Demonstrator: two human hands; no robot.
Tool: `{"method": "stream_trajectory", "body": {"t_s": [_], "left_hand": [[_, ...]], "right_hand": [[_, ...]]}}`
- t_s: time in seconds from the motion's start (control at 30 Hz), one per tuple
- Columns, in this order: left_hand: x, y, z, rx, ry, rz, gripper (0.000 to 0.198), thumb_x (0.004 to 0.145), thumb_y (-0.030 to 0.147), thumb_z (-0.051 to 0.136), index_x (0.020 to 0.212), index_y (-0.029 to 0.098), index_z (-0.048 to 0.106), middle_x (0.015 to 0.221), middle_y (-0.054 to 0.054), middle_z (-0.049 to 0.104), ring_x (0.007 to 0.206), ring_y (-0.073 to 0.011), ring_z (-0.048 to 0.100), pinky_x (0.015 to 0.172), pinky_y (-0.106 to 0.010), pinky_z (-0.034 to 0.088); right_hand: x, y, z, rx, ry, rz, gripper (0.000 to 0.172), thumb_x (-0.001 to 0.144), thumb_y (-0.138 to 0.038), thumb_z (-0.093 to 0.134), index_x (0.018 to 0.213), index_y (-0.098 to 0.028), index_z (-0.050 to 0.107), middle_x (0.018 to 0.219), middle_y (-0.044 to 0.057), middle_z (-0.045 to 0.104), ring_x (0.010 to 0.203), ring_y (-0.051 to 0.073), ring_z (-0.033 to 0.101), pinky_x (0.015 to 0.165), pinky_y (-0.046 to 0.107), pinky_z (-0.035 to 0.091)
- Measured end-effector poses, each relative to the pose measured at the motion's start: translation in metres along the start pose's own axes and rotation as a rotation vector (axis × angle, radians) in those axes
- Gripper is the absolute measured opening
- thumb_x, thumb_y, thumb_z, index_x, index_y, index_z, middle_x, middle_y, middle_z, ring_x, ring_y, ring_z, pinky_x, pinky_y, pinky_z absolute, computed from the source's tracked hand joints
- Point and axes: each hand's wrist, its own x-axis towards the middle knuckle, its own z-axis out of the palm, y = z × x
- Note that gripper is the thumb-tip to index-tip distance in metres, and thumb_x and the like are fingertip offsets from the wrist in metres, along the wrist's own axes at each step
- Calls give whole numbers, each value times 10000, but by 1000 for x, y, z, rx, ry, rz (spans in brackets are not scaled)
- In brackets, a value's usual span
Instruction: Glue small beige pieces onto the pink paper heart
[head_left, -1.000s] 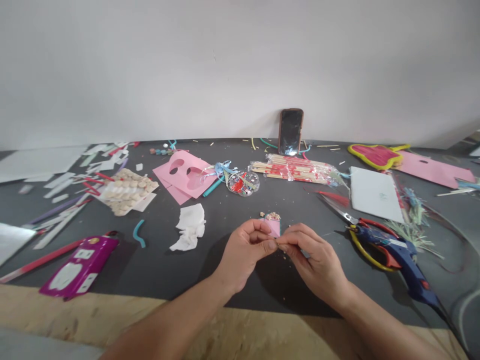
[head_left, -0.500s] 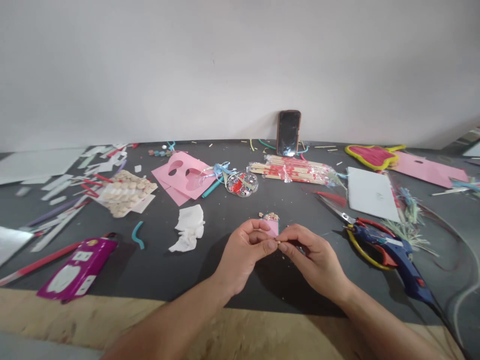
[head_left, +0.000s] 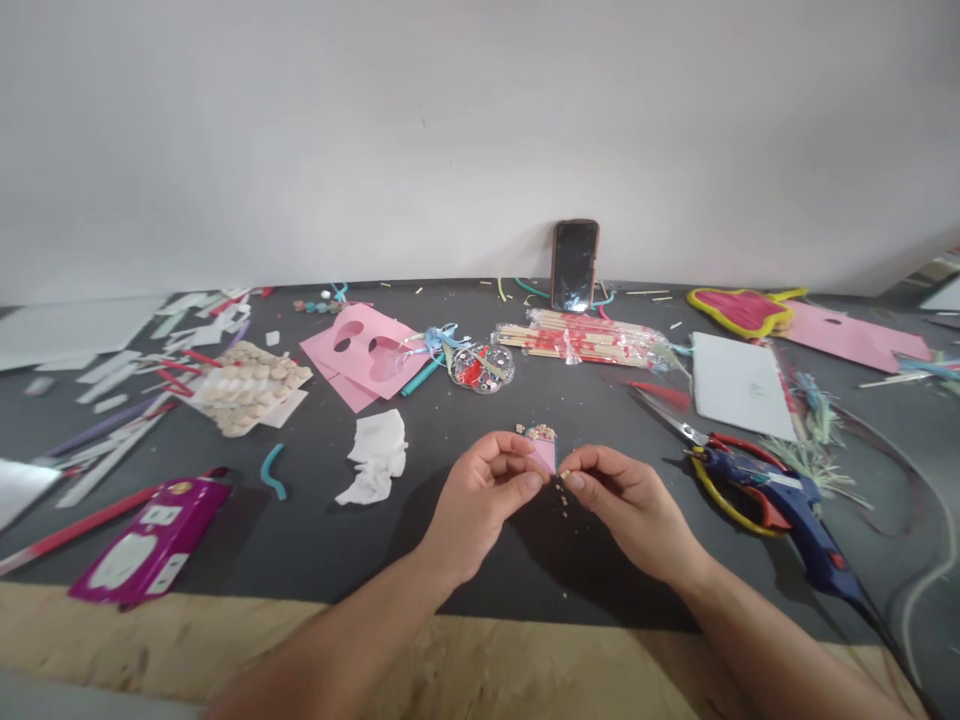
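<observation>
My left hand point(head_left: 484, 495) and my right hand point(head_left: 626, 500) are held close together above the dark table mat point(head_left: 315, 540), fingertips nearly touching. Both are pinched. A tiny beige bead point(head_left: 564, 475) sits at my right fingertips. What my left fingers pinch is too small to name. Just behind the fingers lies a small pink paper piece point(head_left: 544, 450) with little beads on its top edge. A few crumbs lie on the mat below the fingertips.
A crumpled white tissue point(head_left: 375, 458) lies left of my hands. A blue glue gun point(head_left: 787, 510) and scissors point(head_left: 705, 440) are at the right. Pink cut paper point(head_left: 360, 355), a stick packet point(head_left: 592, 340), a phone point(head_left: 575, 264) against the wall and a magenta pack point(head_left: 146, 545) surround them.
My fingertips have drawn slightly apart, and a few small crumbs now show on the mat below them. The view has shifted a little.
</observation>
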Motion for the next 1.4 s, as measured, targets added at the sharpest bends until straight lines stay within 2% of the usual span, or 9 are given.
{"method": "stream_trajectory", "body": {"t_s": [0.17,0.27,0.33,0.47,0.57,0.8,1.03,1.23,1.4], "left_hand": [[0,1,3,39,15,44,148,750,116,610,880,180,579,743,-9,682,752,-125,619,745,-247,445],[-1,2,2,179,32,127,139,792,124,529,911,182,572,802,-25,686,797,-147,621,779,-283,454],[-2,1,0,365,24,258,169,802,132,531,952,191,581,916,-45,676,875,-169,608,824,-318,453],[-2,-3,-7,739,-67,664,266,792,186,644,1050,231,593,1110,-66,599,1075,-215,525,957,-385,407],[0,-7,-10,878,-97,794,225,823,204,639,1042,252,608,1134,-66,565,1111,-213,494,962,-383,409],[2,-7,-11,955,-79,846,128,839,182,622,932,263,656,1137,-50,558,1102,-204,492,954,-388,420],[1,-5,-10,958,-63,864,84,820,173,642,871,239,653,1123,-49,570,1084,-197,500,948,-374,429],[5,-4,-12,1081,-84,824,60,804,176,644,830,228,662,1096,-45,606,1084,-214,476,958,-393,414],[8,-12,-13,1261,-171,733,73,759,170,660,752,239,682,1054,-22,642,1102,-241,454,971,-437,380]], "right_hand": [[2,2,-2,11,34,25,200,838,-390,581,817,-196,625,645,-22,554,547,102,462,484,201,391],[2,3,-2,38,1,66,210,840,-395,580,826,-190,622,633,-26,528,545,99,442,487,203,375],[1,3,-2,53,-28,82,215,846,-396,575,832,-187,623,636,-26,518,555,99,436,503,206,373],[-2,3,-2,66,-99,72,218,861,-392,564,824,-188,630,671,-20,529,588,100,440,537,210,372],[-3,1,-2,61,-132,68,235,861,-405,565,797,-188,633,669,-20,527,590,102,434,533,214,359],[-2,-1,-3,29,-202,58,241,865,-382,557,762,-179,637,637,-32,496,589,98,402,535,213,338],[-2,5,-6,6,-185,77,236,868,-378,548,807,-179,658,664,-21,537,582,95,427,527,209,351],[1,5,-20,-41,80,40,269,879,-406,525,994,-186,629,678,-16,550,519,94,439,466,212,369],[-17,-24,-51,-164,301,-112,271,878,-419,521,1007,-206,627,664,-17,550,514,98,444,466,212,380]]}}
